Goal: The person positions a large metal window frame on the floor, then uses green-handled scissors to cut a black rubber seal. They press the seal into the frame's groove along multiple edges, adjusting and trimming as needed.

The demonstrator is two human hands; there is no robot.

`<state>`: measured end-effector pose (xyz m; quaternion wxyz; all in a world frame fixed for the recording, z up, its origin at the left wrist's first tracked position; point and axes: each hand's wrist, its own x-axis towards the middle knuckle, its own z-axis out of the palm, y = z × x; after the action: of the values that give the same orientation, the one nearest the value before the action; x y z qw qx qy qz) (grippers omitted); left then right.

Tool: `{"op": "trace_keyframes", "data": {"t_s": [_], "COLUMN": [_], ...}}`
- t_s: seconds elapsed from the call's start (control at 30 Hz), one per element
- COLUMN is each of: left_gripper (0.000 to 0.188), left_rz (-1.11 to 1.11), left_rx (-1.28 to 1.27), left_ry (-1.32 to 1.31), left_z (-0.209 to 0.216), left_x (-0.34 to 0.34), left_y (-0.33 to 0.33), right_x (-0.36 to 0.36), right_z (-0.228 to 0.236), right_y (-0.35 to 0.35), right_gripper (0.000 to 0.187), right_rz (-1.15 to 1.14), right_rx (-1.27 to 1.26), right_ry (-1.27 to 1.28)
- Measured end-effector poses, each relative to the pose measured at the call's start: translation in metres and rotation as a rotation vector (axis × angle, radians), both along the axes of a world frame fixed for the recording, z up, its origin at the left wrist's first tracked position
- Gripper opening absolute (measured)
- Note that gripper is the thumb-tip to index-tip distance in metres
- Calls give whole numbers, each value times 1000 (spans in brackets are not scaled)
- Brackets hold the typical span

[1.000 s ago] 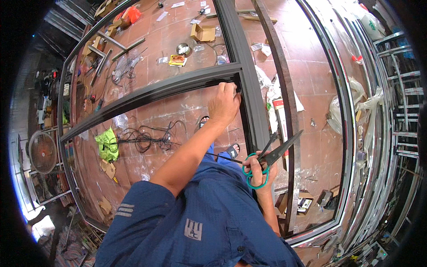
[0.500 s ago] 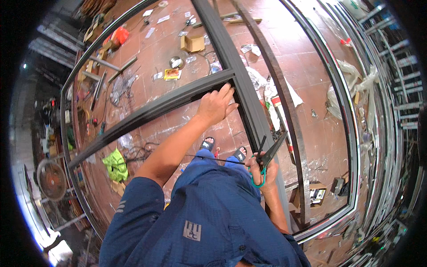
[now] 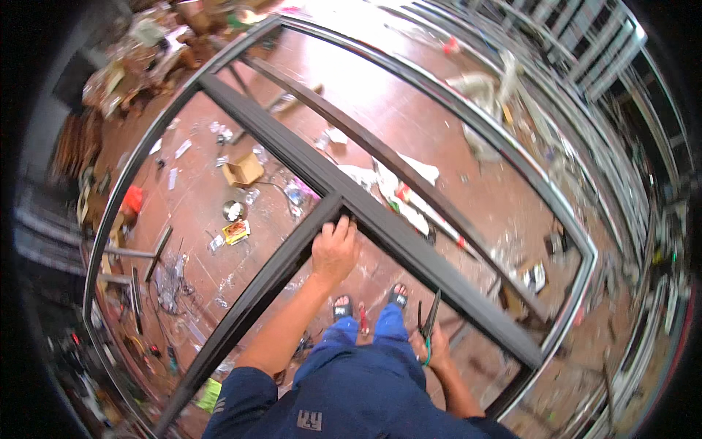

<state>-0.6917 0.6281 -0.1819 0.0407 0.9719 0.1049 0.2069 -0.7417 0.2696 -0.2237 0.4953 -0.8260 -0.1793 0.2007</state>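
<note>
A large dark-grey metal frame [image 3: 281, 274] with crossing bars surrounds me. My left hand [image 3: 336, 252] reaches up to the inner corner where two bars [image 3: 395, 227] meet. Its fingers are bent and pressed together against that corner; whatever lies under the fingertips is hidden. Lower right, beside the long bar, my right hand [image 3: 439, 347] is closed round scissors [image 3: 432, 316] with dark blades and green handles, the blades pointing up. A thin black strip [image 3: 420, 314] sticks up from the same hand, next to the blades.
Below the frame, the tiled floor carries a cardboard box [image 3: 243, 170], a yellow packet [image 3: 236, 233], a round metal container [image 3: 233, 211] and scraps. A brown bar [image 3: 365, 139] runs beyond the long grey bar. Long metal profiles [image 3: 621, 197] line the right side.
My view has turned, so the frame looks rotated and more of its far end shows. The left hand stays at the corner, its fingers now more bent. The right hand still grips the scissors.
</note>
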Motion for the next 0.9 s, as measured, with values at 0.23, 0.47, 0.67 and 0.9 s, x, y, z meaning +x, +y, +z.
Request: {"op": "trace_keyframes", "data": {"t_s": [0.23, 0.47, 0.67, 0.9], "left_gripper": [39, 49, 55, 50], "left_rz": [-339, -651, -924, -1200], "left_rx": [-35, -156, -94, -79], "left_ry": [-48, 16, 98, 49], "left_z": [-20, -14, -22, -17], "left_x": [-12, -30, -45, -42], "left_y": [-72, -201, -328, -474], "right_x": [-92, -155, -162, -145], "right_z": [-27, -103, -110, -69], "right_y": [-63, -135, -179, -196], "right_gripper": [30, 33, 36, 42], "right_rz": [-297, -532, -532, -332], "right_rx": [-326, -393, -454, -472], "right_ry": [165, 176, 431, 403]}}
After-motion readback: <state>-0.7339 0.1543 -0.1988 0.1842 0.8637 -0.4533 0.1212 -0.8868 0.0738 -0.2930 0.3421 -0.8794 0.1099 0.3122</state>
